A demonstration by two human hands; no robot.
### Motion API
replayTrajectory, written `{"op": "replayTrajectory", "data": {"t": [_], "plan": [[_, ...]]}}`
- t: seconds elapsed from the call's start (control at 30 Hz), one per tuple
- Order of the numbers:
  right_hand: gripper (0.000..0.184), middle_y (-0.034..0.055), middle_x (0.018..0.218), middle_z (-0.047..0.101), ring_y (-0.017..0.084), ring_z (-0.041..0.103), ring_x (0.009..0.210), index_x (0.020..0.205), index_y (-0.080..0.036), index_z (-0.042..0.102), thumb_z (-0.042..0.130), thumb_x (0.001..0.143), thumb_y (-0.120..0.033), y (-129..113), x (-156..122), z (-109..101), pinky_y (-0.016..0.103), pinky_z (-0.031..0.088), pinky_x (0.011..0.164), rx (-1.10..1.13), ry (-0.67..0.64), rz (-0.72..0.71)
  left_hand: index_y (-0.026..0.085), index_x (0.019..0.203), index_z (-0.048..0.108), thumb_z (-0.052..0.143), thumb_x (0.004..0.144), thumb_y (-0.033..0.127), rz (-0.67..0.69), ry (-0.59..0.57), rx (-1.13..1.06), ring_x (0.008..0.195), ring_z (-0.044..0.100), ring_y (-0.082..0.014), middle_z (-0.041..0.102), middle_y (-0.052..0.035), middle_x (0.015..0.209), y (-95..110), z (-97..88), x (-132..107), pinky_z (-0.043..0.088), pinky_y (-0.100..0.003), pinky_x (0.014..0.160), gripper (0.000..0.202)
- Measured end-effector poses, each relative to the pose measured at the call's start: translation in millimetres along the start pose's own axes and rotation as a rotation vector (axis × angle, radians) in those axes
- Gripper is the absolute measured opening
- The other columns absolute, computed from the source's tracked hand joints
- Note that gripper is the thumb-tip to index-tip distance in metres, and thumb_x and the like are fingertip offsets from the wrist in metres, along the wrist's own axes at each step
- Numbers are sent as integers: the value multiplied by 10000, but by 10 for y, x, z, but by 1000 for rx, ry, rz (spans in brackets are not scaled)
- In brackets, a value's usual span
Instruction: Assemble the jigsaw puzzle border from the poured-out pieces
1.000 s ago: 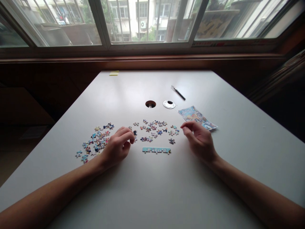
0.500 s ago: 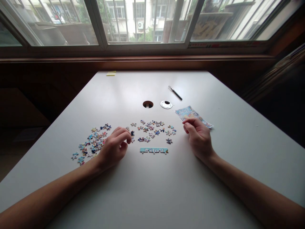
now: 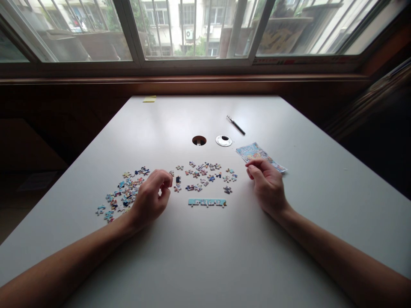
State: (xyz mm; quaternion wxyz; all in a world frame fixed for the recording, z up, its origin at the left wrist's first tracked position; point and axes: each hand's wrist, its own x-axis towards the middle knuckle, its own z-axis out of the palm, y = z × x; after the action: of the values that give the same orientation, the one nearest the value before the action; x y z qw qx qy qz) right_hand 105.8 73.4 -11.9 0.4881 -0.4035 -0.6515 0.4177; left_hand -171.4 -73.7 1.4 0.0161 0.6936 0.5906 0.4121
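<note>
My left hand point(image 3: 153, 193) hovers at the right edge of a heap of loose jigsaw pieces point(image 3: 128, 192), its fingers curled in and the thumb close to them. Whether a piece sits in those fingers is hidden. Thumb and forefinger of my right hand point(image 3: 268, 183) are pinched together, and I cannot make out anything in them. Just behind that hand lies a printed picture sheet point(image 3: 255, 150), partly covered by it. Between the hands, a joined strip of light-blue puzzle pieces point(image 3: 207, 202) lies flat. More scattered jigsaw pieces point(image 3: 202, 172) are spread beyond the strip.
On the white table point(image 3: 205, 256) there is a round cable hole point(image 3: 199, 140) with its metal cover point(image 3: 224, 140) beside it. A black pen point(image 3: 236, 125) lies farther back. A yellow sticky note point(image 3: 149, 99) is at the far edge, below the window.
My left hand has drawn back slightly to the left and its fingers have curled in more, uncovering a few pieces beside it. My right hand stays in place.
</note>
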Motion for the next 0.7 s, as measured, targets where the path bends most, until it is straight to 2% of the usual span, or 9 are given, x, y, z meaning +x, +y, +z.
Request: {"op": "replayTrajectory", "data": {"t": [0.27, 0.7], "plan": [[105, -24, 678, 447, 139, 413, 633, 868, -205, 602, 547, 898, -289, -4, -3, -6, 296, 333, 603, 0, 1, -3, 197, 843, 431, 458, 730, -34, -51, 31, -17, 749, 552, -136, 560, -6, 839, 13, -4, 0, 419, -235, 608, 259], [90, -28, 670, 452, 141, 402, 637, 854, -211, 608, 563, 889, -280, -21, 3, 5, 305, 317, 614, 16, 4, 8, 209, 822, 355, 476, 732, -35, -73, 185, 37, 738, 469, -139, 483, 3, 830, -50, 16, 13, 401, -275, 683, 287]]}}
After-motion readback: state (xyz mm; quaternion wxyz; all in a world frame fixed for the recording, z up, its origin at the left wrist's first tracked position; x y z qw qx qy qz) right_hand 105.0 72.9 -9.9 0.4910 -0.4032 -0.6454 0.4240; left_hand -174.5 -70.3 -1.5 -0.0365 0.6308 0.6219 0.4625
